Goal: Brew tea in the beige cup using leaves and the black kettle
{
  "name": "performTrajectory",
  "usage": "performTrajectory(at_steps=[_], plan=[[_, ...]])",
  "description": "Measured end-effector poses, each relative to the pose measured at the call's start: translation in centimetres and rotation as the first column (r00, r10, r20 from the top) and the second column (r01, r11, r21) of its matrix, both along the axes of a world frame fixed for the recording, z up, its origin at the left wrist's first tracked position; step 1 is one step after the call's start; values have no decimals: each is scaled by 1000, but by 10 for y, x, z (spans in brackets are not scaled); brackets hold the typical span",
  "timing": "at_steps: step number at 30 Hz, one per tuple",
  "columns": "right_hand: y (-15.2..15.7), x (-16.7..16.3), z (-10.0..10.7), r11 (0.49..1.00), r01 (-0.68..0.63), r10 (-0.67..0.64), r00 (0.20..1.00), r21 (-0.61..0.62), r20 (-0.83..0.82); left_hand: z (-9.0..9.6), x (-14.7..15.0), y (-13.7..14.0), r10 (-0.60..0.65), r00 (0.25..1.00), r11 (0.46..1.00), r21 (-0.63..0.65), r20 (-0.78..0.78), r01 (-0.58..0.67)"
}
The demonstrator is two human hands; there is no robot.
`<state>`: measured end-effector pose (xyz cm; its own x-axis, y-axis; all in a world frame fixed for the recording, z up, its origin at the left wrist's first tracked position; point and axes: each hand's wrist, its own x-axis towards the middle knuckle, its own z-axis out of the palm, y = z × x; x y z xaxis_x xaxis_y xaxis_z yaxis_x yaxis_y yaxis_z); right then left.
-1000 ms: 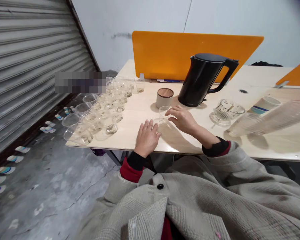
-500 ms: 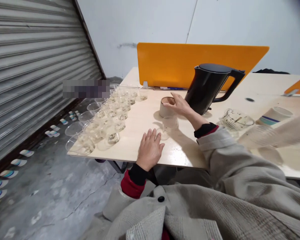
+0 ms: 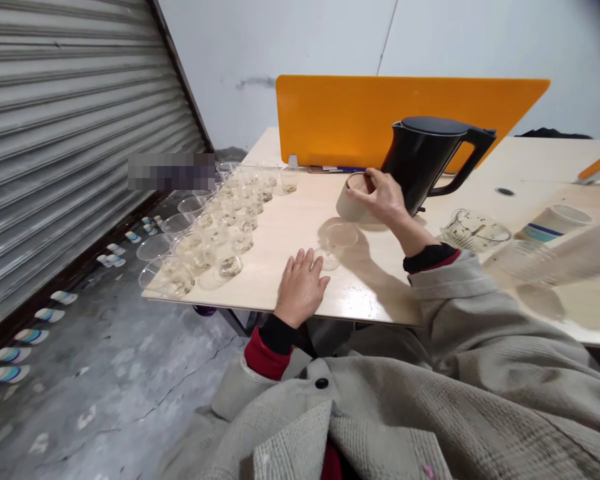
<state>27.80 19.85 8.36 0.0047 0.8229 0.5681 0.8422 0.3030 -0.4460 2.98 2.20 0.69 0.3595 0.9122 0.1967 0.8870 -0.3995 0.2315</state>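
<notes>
My right hand (image 3: 384,198) grips a pale paper cup (image 3: 351,200) by its rim and side, and the cup tilts a little. Close behind that hand stands a black electric kettle (image 3: 423,160). A clear plastic cup (image 3: 341,241) is on the table in front of the paper cup, near my left hand. My left hand (image 3: 301,287) lies flat at the table's front edge, fingers stretched out, holding nothing. Several clear plastic cups (image 3: 229,257) with dark bits in the bottom crowd the table's left end.
An orange divider (image 3: 330,120) stands at the back of the table (image 3: 290,227). To the right are a clear tub with dark flecks (image 3: 475,230), a striped paper cup (image 3: 550,223) on its side and a stack of clear cups (image 3: 585,253). Striped paper cups (image 3: 10,373) line the floor.
My right hand has moved to the right with the paper cup, which now leans and seems raised off the table. My left hand stays flat. The camera view has shifted slightly.
</notes>
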Motion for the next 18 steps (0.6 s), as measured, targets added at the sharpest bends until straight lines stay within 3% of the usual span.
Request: performTrajectory(at_steps=[4, 8, 12, 18], plan=[[-61, 23, 29, 994, 2, -3, 1000, 111, 12, -8, -6, 5, 2, 987, 1000, 14, 163, -4], [-139, 25, 41, 997, -70, 70, 997, 43, 13, -11, -15, 7, -51, 912, 996, 92, 406, 14], [-186, 2, 19, 983, -178, 177, 984, -42, -27, -5, -19, -2, -150, 848, 987, 120, 508, 103], [-193, -39, -23, 961, -234, 227, 972, -146, -64, 0, -17, -9, -214, 799, 972, 42, 562, 231]])
